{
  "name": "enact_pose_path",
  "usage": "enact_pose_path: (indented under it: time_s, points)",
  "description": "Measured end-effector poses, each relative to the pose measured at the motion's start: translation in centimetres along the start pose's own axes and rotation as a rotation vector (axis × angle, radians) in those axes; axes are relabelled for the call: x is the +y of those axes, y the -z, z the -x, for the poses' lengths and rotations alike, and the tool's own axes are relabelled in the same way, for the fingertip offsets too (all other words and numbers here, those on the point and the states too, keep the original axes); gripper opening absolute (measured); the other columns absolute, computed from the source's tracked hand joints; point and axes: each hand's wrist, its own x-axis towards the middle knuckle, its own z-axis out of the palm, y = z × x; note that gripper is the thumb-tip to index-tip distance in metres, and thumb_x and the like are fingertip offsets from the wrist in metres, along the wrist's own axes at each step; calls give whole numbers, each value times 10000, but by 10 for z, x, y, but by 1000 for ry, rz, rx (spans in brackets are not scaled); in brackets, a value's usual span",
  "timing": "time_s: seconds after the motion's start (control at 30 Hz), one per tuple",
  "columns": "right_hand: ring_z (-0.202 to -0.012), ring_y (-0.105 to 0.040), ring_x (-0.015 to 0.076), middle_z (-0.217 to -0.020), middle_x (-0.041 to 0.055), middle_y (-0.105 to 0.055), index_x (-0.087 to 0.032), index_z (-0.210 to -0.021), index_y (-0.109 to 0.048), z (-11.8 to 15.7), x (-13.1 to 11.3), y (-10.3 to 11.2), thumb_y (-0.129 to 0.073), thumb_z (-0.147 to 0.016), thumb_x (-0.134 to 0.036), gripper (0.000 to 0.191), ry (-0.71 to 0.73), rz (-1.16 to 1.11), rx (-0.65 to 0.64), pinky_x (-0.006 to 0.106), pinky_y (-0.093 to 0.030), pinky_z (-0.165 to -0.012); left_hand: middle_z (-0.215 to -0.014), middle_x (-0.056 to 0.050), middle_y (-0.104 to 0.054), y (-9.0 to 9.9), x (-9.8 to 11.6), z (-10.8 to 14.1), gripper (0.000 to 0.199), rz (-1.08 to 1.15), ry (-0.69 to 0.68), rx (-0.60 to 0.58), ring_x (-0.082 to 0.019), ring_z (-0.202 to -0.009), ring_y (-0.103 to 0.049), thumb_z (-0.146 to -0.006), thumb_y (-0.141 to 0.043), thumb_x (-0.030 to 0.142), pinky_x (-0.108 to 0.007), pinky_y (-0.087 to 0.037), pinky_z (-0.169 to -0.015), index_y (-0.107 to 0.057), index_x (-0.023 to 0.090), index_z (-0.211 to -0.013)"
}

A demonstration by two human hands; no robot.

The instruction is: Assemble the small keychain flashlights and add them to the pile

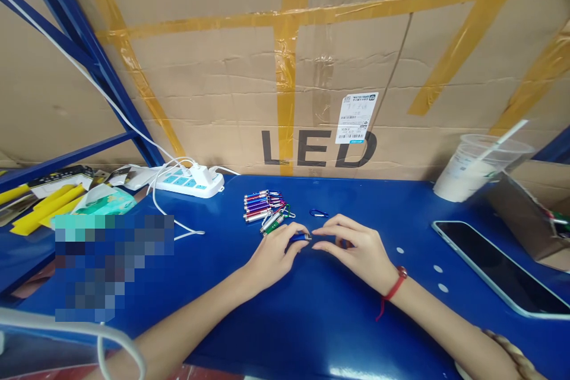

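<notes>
My left hand (276,252) is closed around a small blue keychain flashlight (299,237), its metal end pointing right. Just beyond that end, my right hand (356,243) has thumb and forefinger apart, with nothing visible between them. A red string bracelet circles the right wrist. Behind my left hand lies a row of small metal keychain flashlights (260,206) in red, blue, purple and silver, with a green one (273,224) nearest the hand. A loose blue carabiner clip (319,213) rests on the blue table (329,309), behind my hands.
A white power strip (184,181) with plugged cables sits at the back left, beside yellow packages (53,208). On the right are a phone (503,267), several small pale discs (437,268), a plastic cup with a straw (463,172) and an open cardboard box (521,219). Taped cardboard (214,83) stands behind.
</notes>
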Motion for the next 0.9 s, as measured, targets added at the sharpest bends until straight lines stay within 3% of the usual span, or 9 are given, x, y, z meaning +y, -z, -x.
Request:
enact_pose_path:
  time_s: [0.23,0.63,0.9]
  points:
    - [-494,-491,59,-780,-1,-638,-233,-748,-703,1,-3,1,-556,-807,-379,215,-34,28,-27,188,-399,-492,-937,-20,-604,0,4,2,143,-42,-32,-50,-154,-862,-573,-883,-425,248,-240,-461,-733,-516,209,-986]
    - [-552,-543,106,-663,-11,-635,-226,-618,-697,-1,-5,-2,-671,-691,-302,109,-365,-213,-208,217,-380,-505,-903,-15,-624,-1,7,10,50,-44,-87,-54,-140,-836,-588,-854,-491,201,-219,-442,-720,-525,182,-884]
    - [-570,-543,108,-671,-6,-627,-222,-622,-699,4,-4,-6,-667,-700,-276,100,-342,-214,-270,223,-383,-527,-793,-17,-605,-3,3,13,77,-247,-208,-84,-147,-730,-554,-875,-442,186,-237,-436,-660,-518,179,-887]
